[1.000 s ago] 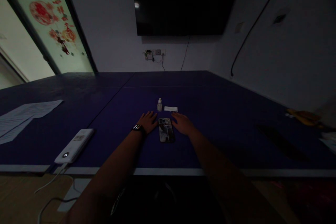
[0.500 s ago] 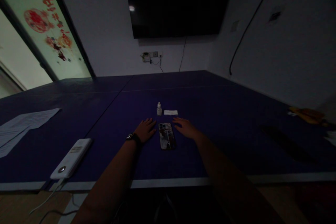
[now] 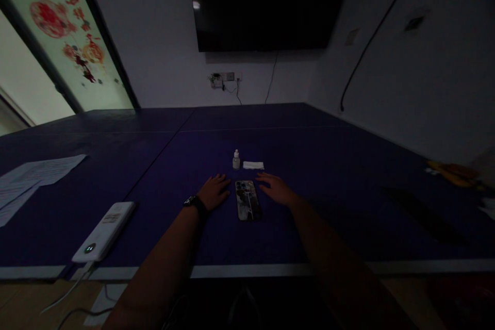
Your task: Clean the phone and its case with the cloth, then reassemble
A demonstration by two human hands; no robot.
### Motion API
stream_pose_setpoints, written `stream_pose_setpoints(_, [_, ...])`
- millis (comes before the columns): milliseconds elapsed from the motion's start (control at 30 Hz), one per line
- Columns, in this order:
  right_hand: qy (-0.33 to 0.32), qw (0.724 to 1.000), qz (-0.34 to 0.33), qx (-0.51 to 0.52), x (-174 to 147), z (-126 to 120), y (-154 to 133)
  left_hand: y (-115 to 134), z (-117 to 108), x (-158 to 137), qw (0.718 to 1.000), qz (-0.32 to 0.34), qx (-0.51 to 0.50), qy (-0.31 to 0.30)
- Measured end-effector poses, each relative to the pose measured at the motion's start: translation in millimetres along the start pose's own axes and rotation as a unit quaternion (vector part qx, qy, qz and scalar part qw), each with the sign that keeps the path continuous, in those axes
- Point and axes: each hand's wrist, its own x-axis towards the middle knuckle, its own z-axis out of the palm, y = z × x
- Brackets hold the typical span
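A smartphone [image 3: 247,201] lies on the blue table [image 3: 154,237] with its camera side up and a patterned back or case. My left hand [image 3: 214,192] rests flat just left of it, fingers spread, a dark watch [image 3: 193,202] on the wrist. On the phone's other side, my right hand [image 3: 275,188] also lies palm down with its fingers apart. Neither hand holds anything. Beyond the phone stands a small dropper bottle [image 3: 236,161] with a white cap, upright. A folded white cloth or tissue [image 3: 253,165] lies just to the right of the bottle.
A white power bank [image 3: 103,233] with a plugged-in cable sits at the near left edge. Papers [image 3: 34,178] lie at far left. On the right are a dark flat object [image 3: 423,214] and a yellow item [image 3: 456,172]. A screen [image 3: 270,5] hangs on the wall.
The camera view has shifted slightly. Both hands, the phone, the bottle and the white cloth or tissue keep their places on the table.
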Motion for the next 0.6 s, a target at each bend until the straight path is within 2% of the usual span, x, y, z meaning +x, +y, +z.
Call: stream_pose_setpoints(600, [-0.011, 1.0, 0.006, -0.004, -0.3, -4.3, -6.3, 0.8, -0.5, -1.0, 1.0, -0.003, 0.008, -0.001])
